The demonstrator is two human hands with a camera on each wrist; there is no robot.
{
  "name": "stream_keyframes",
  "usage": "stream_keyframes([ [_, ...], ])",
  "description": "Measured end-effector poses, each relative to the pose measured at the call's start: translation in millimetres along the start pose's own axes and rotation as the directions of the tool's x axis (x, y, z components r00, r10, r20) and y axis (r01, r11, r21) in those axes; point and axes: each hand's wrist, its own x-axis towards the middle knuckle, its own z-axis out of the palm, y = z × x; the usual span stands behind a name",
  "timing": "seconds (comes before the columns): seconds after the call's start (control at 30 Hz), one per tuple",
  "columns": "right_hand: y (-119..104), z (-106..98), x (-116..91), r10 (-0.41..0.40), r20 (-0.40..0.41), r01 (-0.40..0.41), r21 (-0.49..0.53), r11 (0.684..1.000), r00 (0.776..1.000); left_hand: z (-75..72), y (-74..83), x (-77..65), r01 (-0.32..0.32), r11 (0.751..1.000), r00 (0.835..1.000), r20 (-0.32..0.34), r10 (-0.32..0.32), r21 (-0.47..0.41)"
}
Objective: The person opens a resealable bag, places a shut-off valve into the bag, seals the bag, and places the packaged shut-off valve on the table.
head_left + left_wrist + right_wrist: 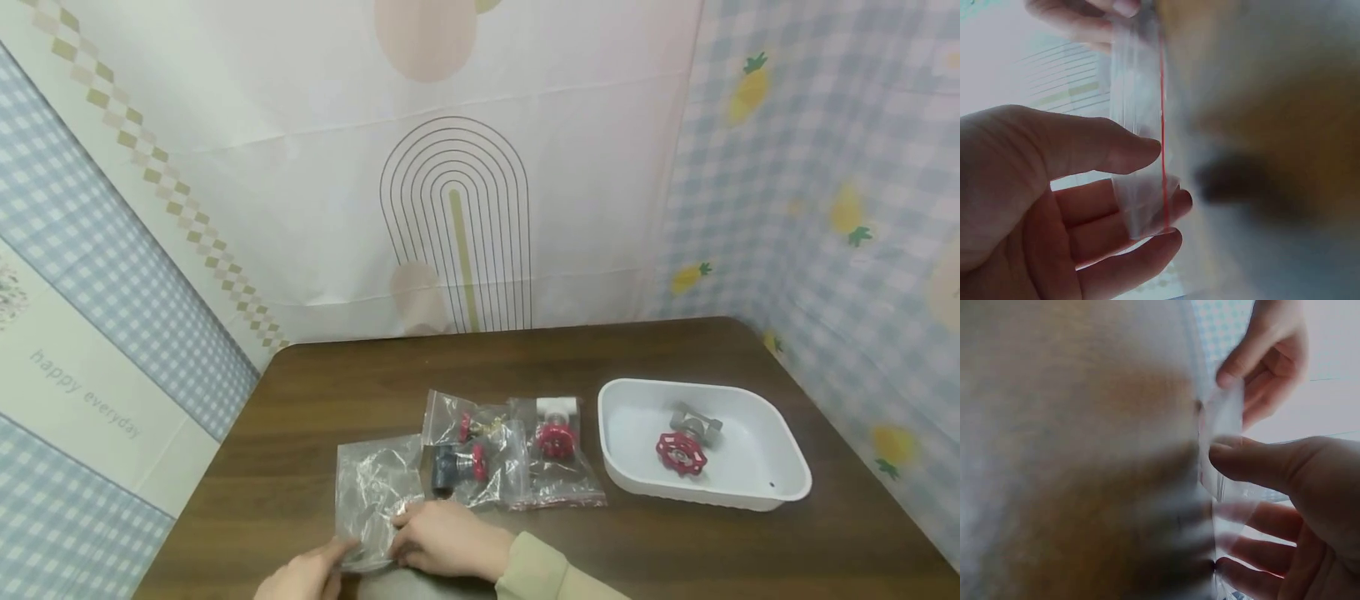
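Note:
A clear zip bag [375,492] with a red line along its mouth [1163,125] lies near the table's front edge. No solid item shows inside it. My left hand [303,575] holds the bag at its near left corner, thumb on one side and fingers behind. At the near right side my right hand [450,540] grips the same bag between thumb and fingers. In the right wrist view, the right thumb [1254,464] lies over the bag's edge and the left hand [1272,362] pinches the other end.
Beyond the hands lie bagged valves with red handwheels: a brass-coloured one [483,423], a dark grey one [453,468] and a white-ended one [557,429]. A white tray [757,500] at right holds a grey metal valve [693,425] with a red wheel. Printed curtains hang behind the table.

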Motion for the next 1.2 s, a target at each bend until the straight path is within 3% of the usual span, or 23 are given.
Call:
stream_keyframes([
  [0.07, 2, 1, 5, 0.028, -0.061, -0.027, 0.009, 1.000, 0.998, -10.9, 6.8, 0.5, 0.032, 0.999, 0.997, -0.065, -0.031, 0.016],
  [0.2, 6, -3, 13, 0.122, -0.172, -0.111, 0.074, 0.991, 0.977, -31.0, 14.5, 2.9, -0.018, 0.998, 0.981, -0.193, 0.029, 0.059],
  [0.27, 10, -8, 16, 0.180, -0.220, -0.153, 0.135, 0.979, 0.959, -38.8, 19.0, 5.8, -0.061, 0.996, 0.962, -0.260, 0.077, 0.068],
  [0.33, 14, -14, 16, 0.239, -0.266, -0.187, 0.206, 0.960, 0.934, -45.1, 24.1, 10.0, -0.115, 0.989, 0.930, -0.340, 0.140, 0.093],
  [0.4, 18, -21, 15, 0.285, -0.314, -0.199, 0.279, 0.939, 0.906, -50.1, 30.0, 16.0, -0.179, 0.976, 0.879, -0.425, 0.217, 0.127],
  [0.57, 23, -36, 6, 0.369, -0.439, -0.170, 0.430, 0.887, 0.819, -61.5, 47.0, 33.9, -0.317, 0.924, 0.715, -0.586, 0.381, 0.215],
  [0.63, 24, -44, 2, 0.396, -0.477, -0.150, 0.474, 0.868, 0.785, -66.9, 54.9, 40.8, -0.367, 0.902, 0.658, -0.623, 0.424, 0.227],
  [0.8, 32, -71, -15, 0.481, -0.545, -0.145, 0.545, 0.826, 0.687, -76.8, 79.4, 60.2, -0.483, 0.839, 0.564, -0.645, 0.516, 0.249],
  [0.87, 35, -81, -24, 0.502, -0.574, -0.158, 0.543, 0.825, 0.647, -79.0, 90.4, 68.0, -0.513, 0.818, 0.545, -0.638, 0.544, 0.260],
  [0.97, 40, -91, -37, 0.498, -0.610, -0.171, 0.514, 0.841, 0.616, -78.9, 105.0, 78.5, -0.558, 0.785, 0.512, -0.632, 0.582, 0.270],
  [1.07, 44, -97, -49, 0.483, -0.631, -0.173, 0.488, 0.855, 0.607, -76.4, 116.6, 84.6, -0.600, 0.757, 0.490, -0.629, 0.604, 0.259],
  [1.13, 44, -100, -55, 0.483, -0.632, -0.187, 0.478, 0.859, 0.606, -74.6, 123.1, 86.4, -0.620, 0.745, 0.484, -0.627, 0.610, 0.246],
  [1.2, 44, -102, -60, 0.480, -0.628, -0.200, 0.463, 0.863, 0.613, -73.1, 129.1, 87.3, -0.635, 0.738, 0.488, -0.621, 0.614, 0.230],
])
